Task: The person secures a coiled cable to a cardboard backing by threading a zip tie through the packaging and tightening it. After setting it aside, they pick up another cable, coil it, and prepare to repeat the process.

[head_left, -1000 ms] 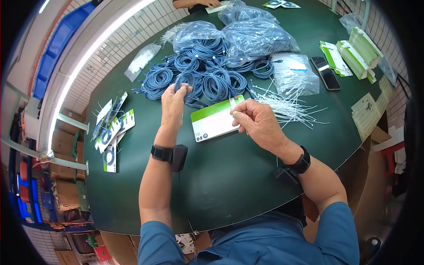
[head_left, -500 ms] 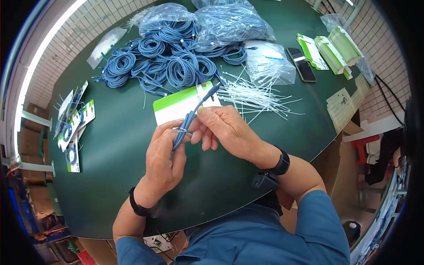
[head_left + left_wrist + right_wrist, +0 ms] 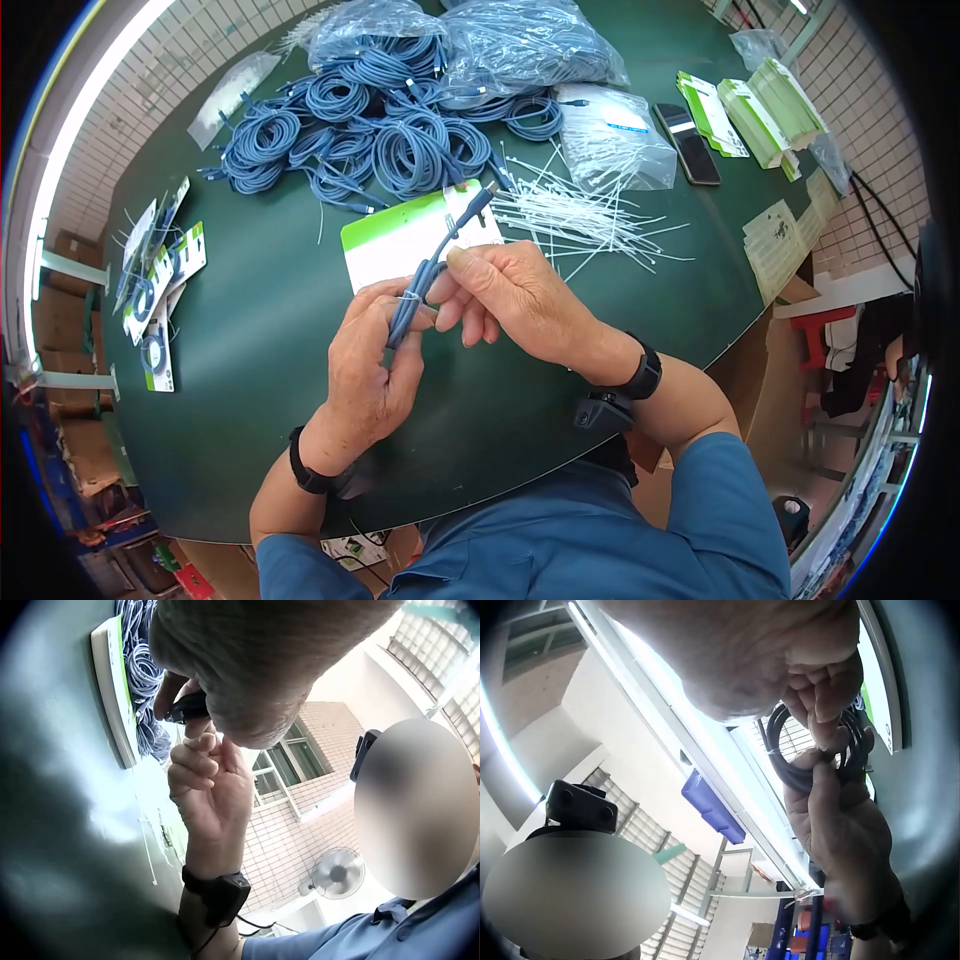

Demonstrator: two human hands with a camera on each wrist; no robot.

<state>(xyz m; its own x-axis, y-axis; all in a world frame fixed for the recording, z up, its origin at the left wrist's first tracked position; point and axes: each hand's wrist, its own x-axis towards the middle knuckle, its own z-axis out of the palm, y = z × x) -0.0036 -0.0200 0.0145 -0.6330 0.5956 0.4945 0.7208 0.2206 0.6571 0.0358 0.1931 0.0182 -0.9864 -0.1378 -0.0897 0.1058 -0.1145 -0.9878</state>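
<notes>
A blue-grey coiled cable is gripped between the thumb and fingers of my left hand. A thin white tie goes round its strands. One connector end sticks up and away from the coil. With thumb and curled fingers, my right hand pinches at the coil's right side; the contact is partly hidden. The right wrist view shows the coil as a ring with both hands' fingertips meeting at it. Beyond the hands lies a green-and-white card stack.
Coiled blue cables and bagged cables are heaped at the back. Loose white ties lie right of the cards, near a bag of ties and a phone. Packed cards sit at left, folded cards at right.
My left hand has come back from the cable heap with a coiled cable. My right hand has moved in to meet it in front of the cards. The last half second shows little movement.
</notes>
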